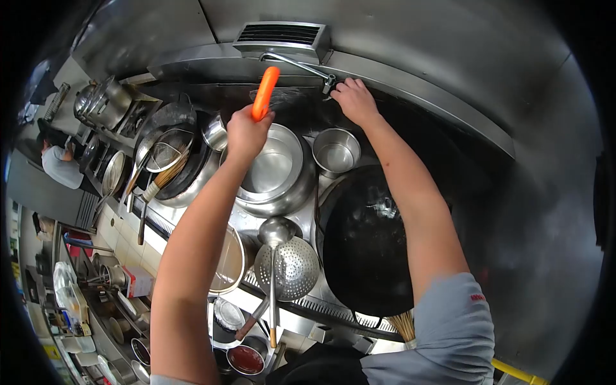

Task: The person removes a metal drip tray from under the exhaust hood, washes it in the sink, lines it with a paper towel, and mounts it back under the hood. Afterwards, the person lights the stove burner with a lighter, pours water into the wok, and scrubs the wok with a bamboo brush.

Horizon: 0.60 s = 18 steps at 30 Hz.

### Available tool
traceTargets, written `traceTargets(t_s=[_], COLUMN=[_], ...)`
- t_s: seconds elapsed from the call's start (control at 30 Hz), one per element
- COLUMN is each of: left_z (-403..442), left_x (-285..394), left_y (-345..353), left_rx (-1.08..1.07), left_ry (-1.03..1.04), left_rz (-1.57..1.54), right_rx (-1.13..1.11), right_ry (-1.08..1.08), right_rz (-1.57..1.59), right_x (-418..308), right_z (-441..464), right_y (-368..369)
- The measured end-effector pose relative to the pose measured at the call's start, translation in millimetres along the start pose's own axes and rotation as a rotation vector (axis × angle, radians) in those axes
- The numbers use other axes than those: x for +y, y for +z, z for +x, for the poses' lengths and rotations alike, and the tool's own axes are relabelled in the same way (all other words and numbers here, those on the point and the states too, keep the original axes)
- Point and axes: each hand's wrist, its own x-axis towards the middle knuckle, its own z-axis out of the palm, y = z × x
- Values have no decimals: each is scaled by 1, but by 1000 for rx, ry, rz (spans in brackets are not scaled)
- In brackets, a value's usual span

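Observation:
My left hand (249, 133) is closed around a bright orange rod-shaped thing (265, 94) with a rounded end pointing up; its kind I cannot make out. This hand is above the rim of a large steel pot (273, 167). My right hand (355, 102) reaches to the back wall, its fingers at the valve of a swing-arm faucet (328, 83). The finger pads are hidden, so the exact grip does not show. Below it stand a small steel pot (336, 154) and a big black wok (366, 247). A small steel container (216, 133) lies left of my left hand.
Nearer my body are a ladle (277, 231) and a perforated skimmer (292, 269), handles toward me. A second wok (186, 173) at left holds a strainer (168, 151) and bamboo brush (168, 173). Shelves with containers line the far left. Another person (61, 160) stands beyond.

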Motion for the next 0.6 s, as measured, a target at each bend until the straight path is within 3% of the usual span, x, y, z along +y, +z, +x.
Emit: traceTargets(t_s=[0.1, 0.2, 0.27, 0.4, 0.6], left_z=[40, 69, 82, 96, 112], left_x=[-12, -21, -30, -38, -39], left_y=[47, 89, 112, 135, 142], left_rx=[51, 30, 134, 263, 171], left_ry=[58, -20, 60, 229, 167], left_rz=[68, 62, 98, 74, 229], right_rx=[27, 95, 147, 164, 155], right_ry=[-66, -150, -194, -254, -212], right_rz=[37, -15, -40, -51, 17], right_x=[11, 16, 18, 21, 20], right_z=[1, 3, 3, 7, 9], right_y=[8, 19, 25, 28, 32])
